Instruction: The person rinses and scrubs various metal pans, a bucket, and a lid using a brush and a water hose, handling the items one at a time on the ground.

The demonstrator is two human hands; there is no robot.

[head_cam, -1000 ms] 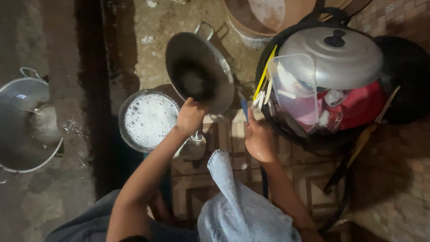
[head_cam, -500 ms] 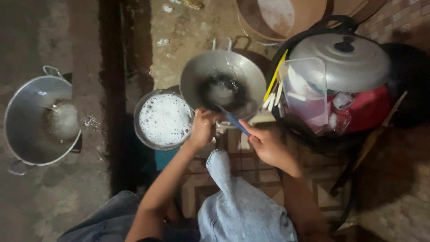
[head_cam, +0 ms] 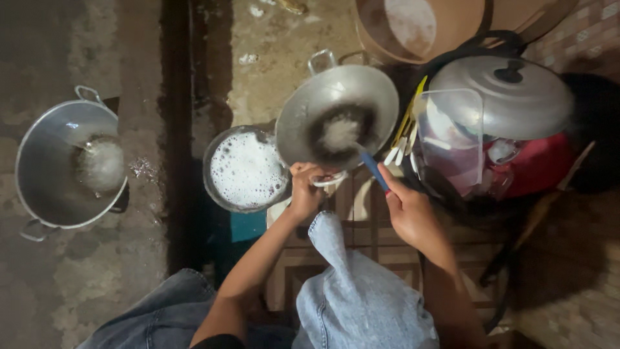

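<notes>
My left hand (head_cam: 305, 189) grips the near handle of a metal wok (head_cam: 336, 116), which is tilted toward me with a dark, soapy bottom. In my right hand (head_cam: 410, 213) is a blue-handled brush (head_cam: 372, 167); its head rests in the wok's foamy middle. Just left of the wok sits a round pot of soapy water (head_cam: 246, 169) on the floor. My knees in light denim (head_cam: 358, 297) are below the hands.
A large metal pot (head_cam: 64, 165) with water stands at the far left on the concrete. At right a black basket (head_cam: 491, 129) holds a metal lid, a clear plastic container, a red bowl and utensils. A brown tub (head_cam: 413, 26) is at the top. A dark drain gap runs down the floor.
The wok has turned from steeply tilted to facing me. My right hand took up the blue-handled brush and brought it into the wok. The view has shifted slightly.
</notes>
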